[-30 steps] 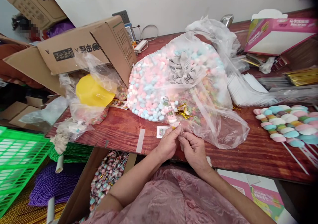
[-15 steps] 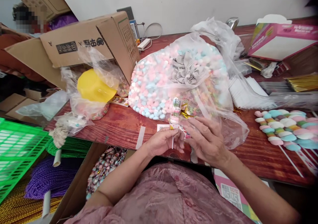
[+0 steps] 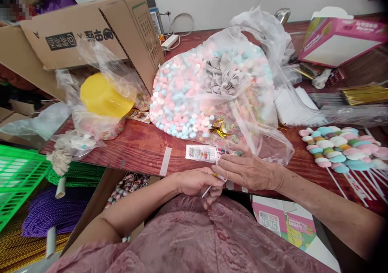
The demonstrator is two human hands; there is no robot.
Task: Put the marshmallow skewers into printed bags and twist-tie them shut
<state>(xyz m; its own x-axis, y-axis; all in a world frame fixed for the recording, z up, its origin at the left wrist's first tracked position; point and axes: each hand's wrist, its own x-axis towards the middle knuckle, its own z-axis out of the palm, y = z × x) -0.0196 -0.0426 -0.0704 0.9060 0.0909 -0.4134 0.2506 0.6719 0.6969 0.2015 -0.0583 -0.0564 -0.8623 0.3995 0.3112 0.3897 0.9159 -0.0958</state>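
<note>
White stick [image 3: 207,191] pinched in the curled fingers of the left hand [image 3: 197,181], tilted, lower end poking out toward the pink clothing, just in front of the table edge. Small bit of yellow beside the fingertips; anything farther up the stick hidden behind the right hand [image 3: 250,170]. Right hand laid palm down across, fingers long and close together, tips over the near side of a printed packet [image 3: 201,153]; cannot tell whether gripping anything underneath. Packet flat on the red-brown table [image 3: 145,148], pale with small colored pictures, right end partly covered by the right hand. Farther back, near both hands, a large clear bag [image 3: 176,99] full of pink, blue and white pieces, with crumpled grey cloth [image 3: 222,77] on top and gold ties [image 3: 220,128] at the front. To the left, a strip of tape [image 3: 165,161] stuck to the wood, then a yellow sheet [image 3: 103,97] among clear plastic, just before an open cardboard box [image 3: 81,47]. To the right, well apart from the hands, twisted marshmallow sticks [image 3: 339,148] in a row, white ends toward the near edge.
</note>
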